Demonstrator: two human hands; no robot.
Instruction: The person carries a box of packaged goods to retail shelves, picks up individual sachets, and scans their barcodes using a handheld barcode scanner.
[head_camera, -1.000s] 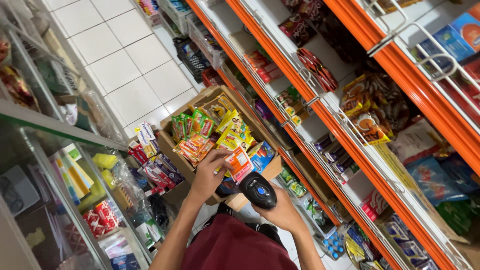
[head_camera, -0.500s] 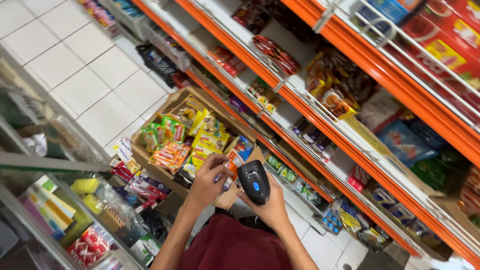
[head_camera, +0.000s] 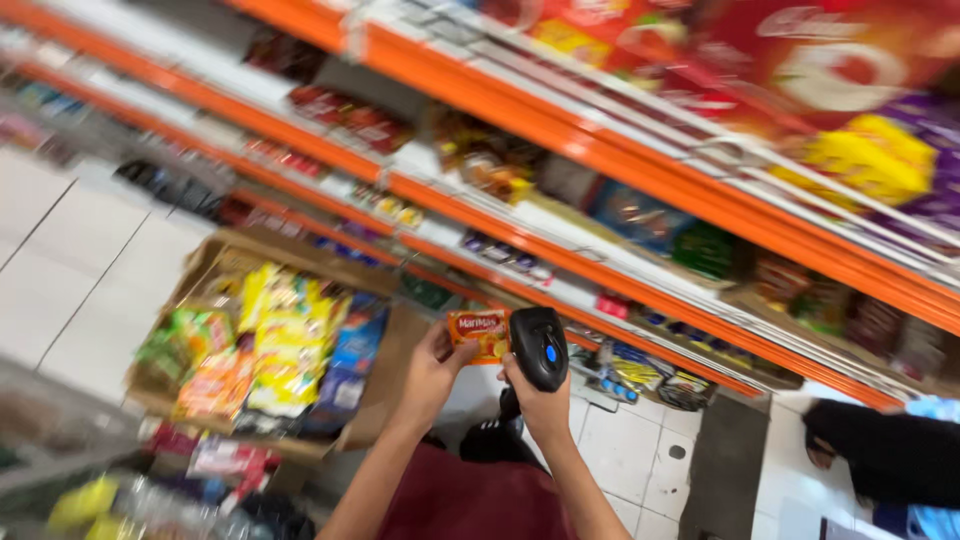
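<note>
One head-worn camera looks down, tilted, close over the hands. It faces orange shelves (head_camera: 600, 150); blur probably hides detail.

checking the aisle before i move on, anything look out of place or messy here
Nothing looks spilled or damaged. The one oddity is an open cardboard box of snack packets standing on the tiled floor instead of the shelves. The left hand holds an orange packet by the black scanner in the right hand.

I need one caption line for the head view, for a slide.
Left hand holds an orange snack packet before a black handheld scanner in the right hand.
</note>
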